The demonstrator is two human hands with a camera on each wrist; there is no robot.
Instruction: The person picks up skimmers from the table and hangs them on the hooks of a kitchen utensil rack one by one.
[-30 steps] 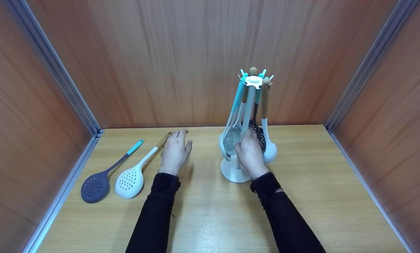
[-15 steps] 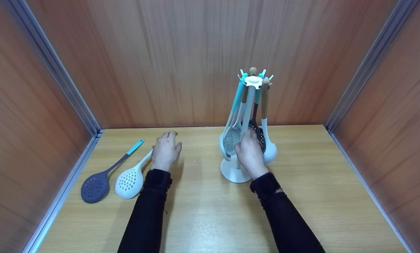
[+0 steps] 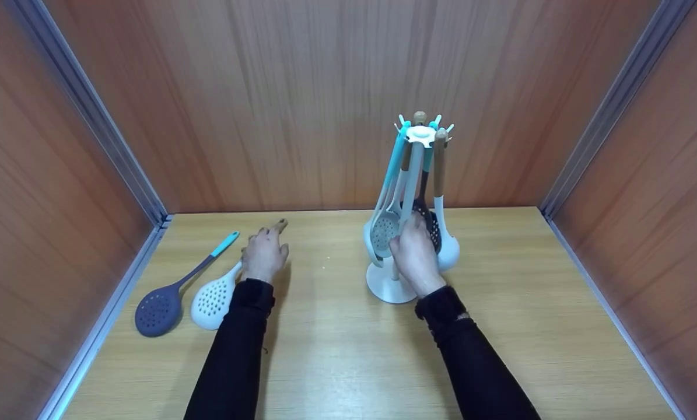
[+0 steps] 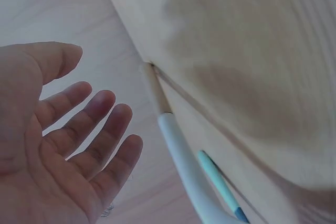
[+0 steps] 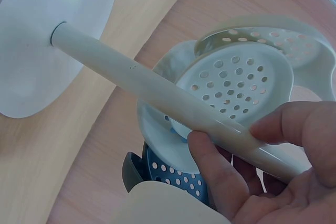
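My left hand (image 3: 263, 254) hovers over the handle of a white skimmer (image 3: 213, 302) with a wooden grip. In the left wrist view the fingers are parted and relaxed, apart from the skimmer's wooden grip (image 4: 156, 88). To its left lies a dark skimmer (image 3: 157, 311) with a turquoise handle end. My right hand (image 3: 415, 255) holds the pole (image 5: 126, 74) of a white utensil stand (image 3: 390, 287), thumb on one side and fingers curled round the other. Hanging about the pole are several utensils, among them a pale skimmer (image 5: 236, 82) and a white ladle (image 3: 447, 251).
The stand's hooked top (image 3: 421, 135) rises well above the hands. Wooden panels enclose the tabletop (image 3: 348, 350) at the back (image 3: 301, 105), left and right, with metal strips (image 3: 109, 131) along the corners.
My left hand has moved left and a little toward me along the white skimmer's handle, so the wooden end shows beyond the fingers. The right hand and the stand have stayed put.
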